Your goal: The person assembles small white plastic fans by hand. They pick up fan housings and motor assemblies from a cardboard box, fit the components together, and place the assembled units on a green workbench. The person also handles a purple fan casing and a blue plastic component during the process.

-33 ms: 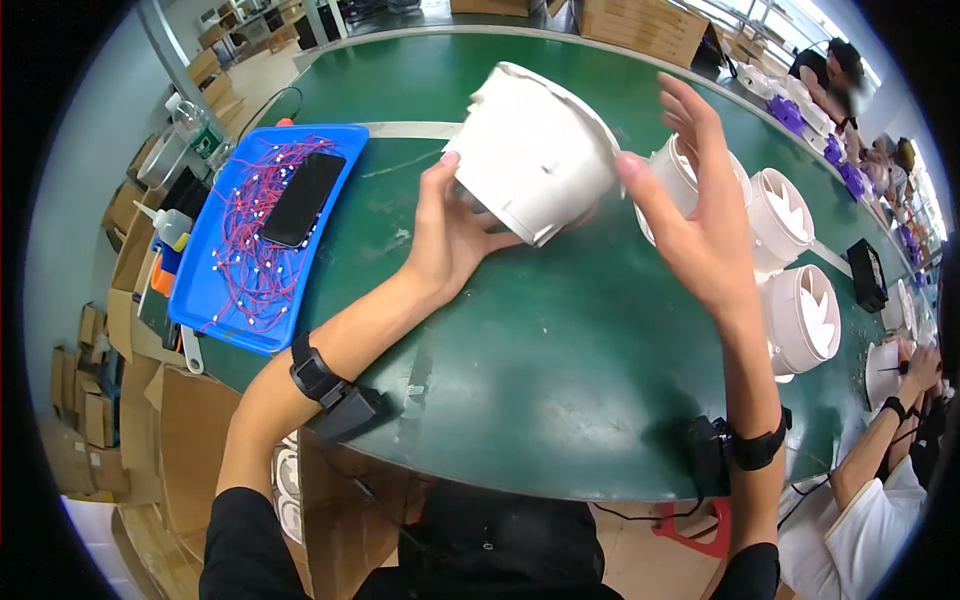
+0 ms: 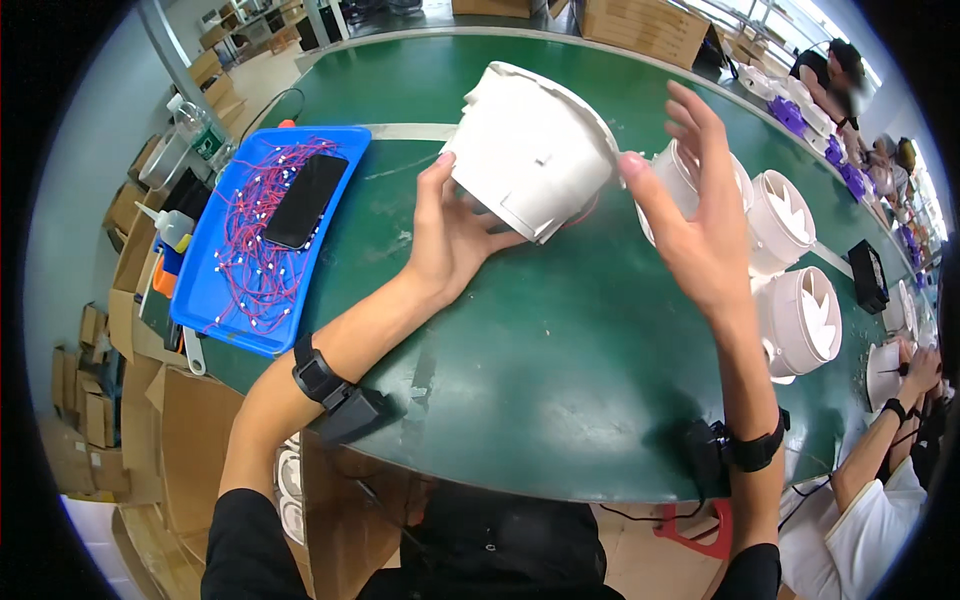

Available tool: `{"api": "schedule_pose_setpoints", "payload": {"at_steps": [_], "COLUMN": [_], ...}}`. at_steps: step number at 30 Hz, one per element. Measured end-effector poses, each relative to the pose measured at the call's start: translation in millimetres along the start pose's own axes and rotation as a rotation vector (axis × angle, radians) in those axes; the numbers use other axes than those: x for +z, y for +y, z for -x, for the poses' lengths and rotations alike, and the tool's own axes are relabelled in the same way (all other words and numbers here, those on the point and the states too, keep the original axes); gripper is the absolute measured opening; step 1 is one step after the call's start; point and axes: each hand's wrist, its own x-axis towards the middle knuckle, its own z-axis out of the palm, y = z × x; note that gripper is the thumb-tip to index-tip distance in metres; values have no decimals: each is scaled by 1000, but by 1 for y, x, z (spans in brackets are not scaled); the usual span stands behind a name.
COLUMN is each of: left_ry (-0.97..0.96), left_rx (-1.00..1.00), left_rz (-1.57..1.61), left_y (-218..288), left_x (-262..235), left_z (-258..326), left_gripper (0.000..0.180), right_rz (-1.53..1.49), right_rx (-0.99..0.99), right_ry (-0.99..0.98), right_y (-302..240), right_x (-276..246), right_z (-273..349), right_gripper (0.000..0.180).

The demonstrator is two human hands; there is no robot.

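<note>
Head view: your left hand (image 2: 455, 235) grips the white fan housing (image 2: 530, 150), tilted over the tabletop (image 2: 560, 380), right hand (image 2: 700, 230) open beside its rim

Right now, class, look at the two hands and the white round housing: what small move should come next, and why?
Probably close the right hand onto the white housing. The housing is tilted above the green table, carried mainly by the left hand underneath, while the right hand is open with only its thumb at the rim. A second grip would likely steady it.
</note>
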Motion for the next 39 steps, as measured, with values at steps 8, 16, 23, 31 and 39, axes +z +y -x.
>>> {"api": "schedule_pose_setpoints", "payload": {"at_steps": [8,16,23,31,39], "left_ry": [6,-205,-8,-58,-82], "left_rx": [-28,-1,156,196,196], "left_rz": [-70,-292,-402,-616,-648], "left_y": [-16,-31,-27,-19,-18], "left_x": [7,16,11,16,19], "left_z": [11,25,21,19,20], "left_gripper": [76,84,85,89,90], "right_rz": [-362,-362,-366,-578,-603], "right_rx": [289,28,72,177,229], "right_ry": [21,80,46,-35,-1], "right_y": [27,34,24,33,36], "right_x": [50,27,48,51,50], "right_z": [37,17,32,43,39], "right_gripper": [85,58,78,103,100]}}
